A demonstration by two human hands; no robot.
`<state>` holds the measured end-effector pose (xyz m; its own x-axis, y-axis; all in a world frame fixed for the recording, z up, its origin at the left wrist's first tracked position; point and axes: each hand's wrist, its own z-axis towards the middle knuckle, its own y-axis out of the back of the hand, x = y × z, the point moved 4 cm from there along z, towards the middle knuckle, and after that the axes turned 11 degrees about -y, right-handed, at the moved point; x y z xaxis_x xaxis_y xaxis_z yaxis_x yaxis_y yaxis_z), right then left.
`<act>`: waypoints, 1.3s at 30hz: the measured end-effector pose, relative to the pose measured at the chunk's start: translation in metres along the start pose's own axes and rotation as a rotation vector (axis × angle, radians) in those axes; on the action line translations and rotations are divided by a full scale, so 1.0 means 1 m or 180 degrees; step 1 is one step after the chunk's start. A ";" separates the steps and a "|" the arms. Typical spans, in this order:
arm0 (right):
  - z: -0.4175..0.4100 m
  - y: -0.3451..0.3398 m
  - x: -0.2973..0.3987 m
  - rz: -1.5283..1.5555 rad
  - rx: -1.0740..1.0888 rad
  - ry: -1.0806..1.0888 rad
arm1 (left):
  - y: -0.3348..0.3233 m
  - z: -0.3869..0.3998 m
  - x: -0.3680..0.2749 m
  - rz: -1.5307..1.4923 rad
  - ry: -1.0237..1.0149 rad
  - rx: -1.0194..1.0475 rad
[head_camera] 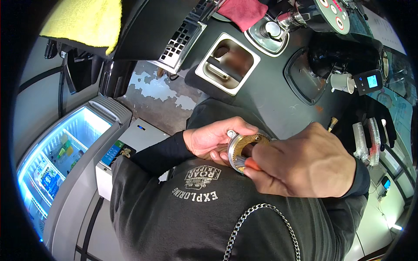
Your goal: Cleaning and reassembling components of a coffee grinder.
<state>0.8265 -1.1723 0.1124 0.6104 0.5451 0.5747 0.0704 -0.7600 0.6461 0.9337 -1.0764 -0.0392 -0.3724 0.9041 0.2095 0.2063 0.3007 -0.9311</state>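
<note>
My left hand [212,138] grips a round metal burr carrier with a gold-coloured grinder burr [237,148], held just in front of my chest. Its toothed face is turned up, and a screw shows near the upper edge. In my right hand [303,163] is a small brush [252,163] with an orange handle. The brush's pale bristles touch the lower part of the burr ring. My right fingers hide the right side of the burr and much of the brush handle.
A steel knock box [215,84] with a crossbar is set in the dark counter [277,107]. Right of it stand a black coffee grinder [346,53] and a small brush [332,123]. An espresso machine's drip grate [178,45] is upper left. A lit display fridge [65,156] stands left.
</note>
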 end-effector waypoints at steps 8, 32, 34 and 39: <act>-0.002 -0.004 -0.006 -0.0020 0.0179 -0.0193 | 0.000 -0.003 -0.001 -0.0179 -0.0055 0.0289; -0.007 0.008 0.006 -0.0091 -0.0360 0.0107 | -0.012 0.003 -0.010 0.0267 0.0117 0.0320; -0.010 0.004 0.002 -0.0104 -0.0206 0.0137 | -0.013 0.002 -0.010 0.0230 0.0099 0.0332; -0.009 0.007 0.002 0.0022 -0.0358 0.0008 | -0.013 0.001 -0.008 0.0302 0.0088 0.0097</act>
<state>0.8210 -1.1734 0.1229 0.6085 0.5411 0.5805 -0.0228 -0.7192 0.6944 0.9329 -1.0884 -0.0292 -0.3273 0.9362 0.1278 0.2116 0.2044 -0.9557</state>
